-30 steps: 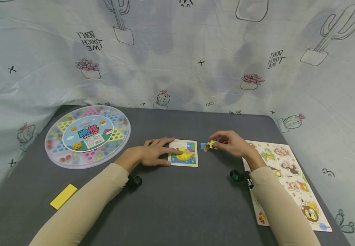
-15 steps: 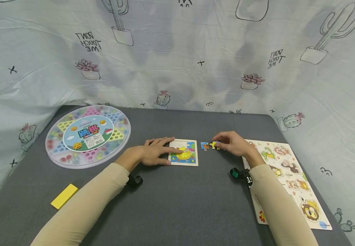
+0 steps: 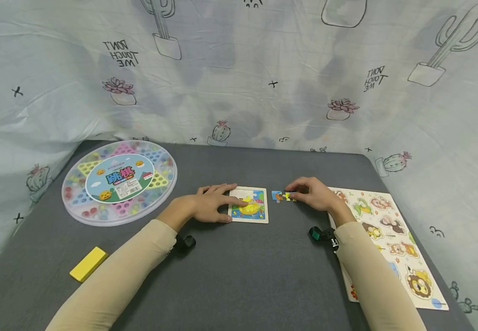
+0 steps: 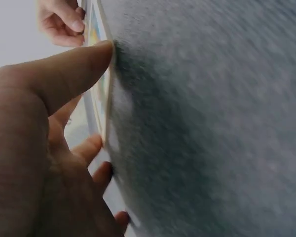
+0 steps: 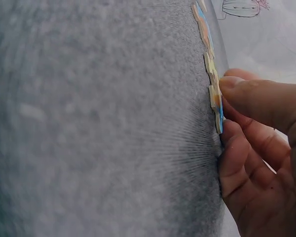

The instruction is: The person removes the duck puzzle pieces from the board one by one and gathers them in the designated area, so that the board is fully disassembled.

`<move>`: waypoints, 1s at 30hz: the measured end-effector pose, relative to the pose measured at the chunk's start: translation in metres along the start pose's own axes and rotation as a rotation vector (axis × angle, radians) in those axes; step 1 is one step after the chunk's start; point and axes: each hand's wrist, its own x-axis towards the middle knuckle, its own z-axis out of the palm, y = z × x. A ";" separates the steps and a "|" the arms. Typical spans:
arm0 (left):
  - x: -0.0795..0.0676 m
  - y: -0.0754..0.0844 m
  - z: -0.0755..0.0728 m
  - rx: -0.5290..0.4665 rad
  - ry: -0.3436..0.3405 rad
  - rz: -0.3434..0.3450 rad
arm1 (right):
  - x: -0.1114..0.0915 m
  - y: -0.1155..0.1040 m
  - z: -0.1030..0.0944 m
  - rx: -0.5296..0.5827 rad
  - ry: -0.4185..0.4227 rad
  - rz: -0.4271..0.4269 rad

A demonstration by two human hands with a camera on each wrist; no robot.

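Note:
In the head view, my left hand lies over the left side of a small framed jigsaw puzzle, its index finger stretched onto the yellow picture. The thumb touches the puzzle's near edge in the left wrist view. Part of the upper left of the puzzle shows bare board. To its right, my right hand pinches a yellow and blue jigsaw piece between thumb and fingers, low at the tabletop. Beside that piece lies another, a blue and orange jigsaw piece.
A round Chinese checkers box sits at the back left. A yellow block lies near my left forearm. Under and beyond my right forearm is a large animal picture board. A printed cloth hangs behind the grey table.
My right hand has shifted slightly right with the pinched jigsaw piece, away from the framed puzzle. The left hand stays on the puzzle; the head view has tilted a little.

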 end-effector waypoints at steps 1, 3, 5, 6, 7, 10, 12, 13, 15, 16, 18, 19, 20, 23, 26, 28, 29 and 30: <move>0.000 0.002 0.000 -0.005 0.014 -0.002 | 0.000 0.001 0.000 -0.007 0.002 0.000; 0.002 0.005 0.001 0.001 0.051 0.002 | 0.000 0.001 0.001 -0.011 0.004 -0.001; 0.004 0.007 0.003 0.009 0.085 0.012 | 0.000 0.001 0.001 -0.014 0.008 0.001; 0.005 0.009 0.003 0.017 0.098 0.018 | 0.000 0.001 0.001 -0.012 0.009 0.003; 0.007 0.009 0.004 0.027 0.108 0.028 | 0.000 0.000 0.000 -0.011 0.010 0.003; 0.010 0.011 0.003 0.042 0.098 0.055 | 0.000 -0.001 0.000 -0.004 0.015 0.002; 0.012 0.013 0.002 0.051 0.069 0.063 | -0.001 -0.002 0.000 -0.005 0.015 0.000; 0.012 0.014 0.002 0.049 0.050 0.063 | -0.001 -0.002 -0.001 -0.004 0.015 -0.001; 0.013 0.016 0.000 0.051 0.014 0.054 | -0.001 -0.004 -0.001 -0.015 0.020 -0.001; 0.012 0.016 0.000 0.052 0.000 0.048 | -0.002 -0.005 -0.001 -0.023 0.024 -0.003; 0.011 0.017 -0.001 0.053 -0.021 0.039 | -0.001 -0.009 -0.001 -0.045 0.038 -0.010; 0.011 0.017 -0.001 0.053 -0.029 0.033 | -0.001 -0.011 -0.001 -0.057 0.045 -0.014; 0.010 0.017 -0.002 0.053 -0.035 0.030 | -0.001 -0.014 0.000 -0.070 0.053 -0.020; 0.010 0.016 -0.001 0.051 -0.047 0.029 | 0.001 -0.022 0.001 -0.087 0.067 -0.048; 0.011 0.014 0.001 0.048 -0.053 0.027 | 0.004 -0.030 0.004 -0.082 0.065 -0.084; 0.012 0.013 0.002 0.049 -0.057 0.022 | 0.006 -0.034 0.006 -0.072 0.057 -0.106; 0.011 0.013 0.002 0.047 -0.058 0.019 | 0.007 -0.037 0.007 -0.068 0.052 -0.115; 0.011 0.013 0.001 0.049 -0.059 0.015 | 0.009 -0.039 0.009 -0.066 0.048 -0.124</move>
